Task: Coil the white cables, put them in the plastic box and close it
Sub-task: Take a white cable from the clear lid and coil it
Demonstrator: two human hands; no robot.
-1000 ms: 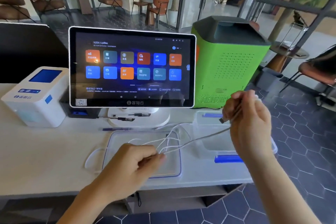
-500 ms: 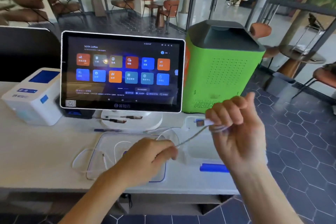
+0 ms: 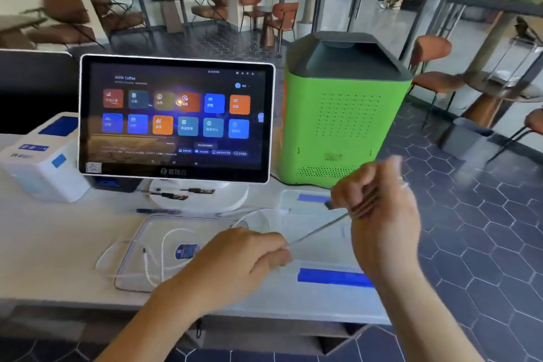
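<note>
Right hand (image 3: pixel 379 200) raised, fingers curled around coiled cable (image 3: pixel 317 228); left hand (image 3: pixel 244 261) pinches the taut strand above the box lid (image 3: pixel 141 244) on worktop (image 3: pixel 58 244).

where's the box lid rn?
Head view: the clear lid lies flat on the counter, in front of the touchscreen, left of the open plastic box.

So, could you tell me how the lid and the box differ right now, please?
The lid lies flat in front of the screen; the box stands open to its right, below the right hand. Loose cable loops rest on the lid; how much lies in the box cannot be told. The box shows blue clips at its near and far edges; the lid shows none. Both are clear plastic.
</note>
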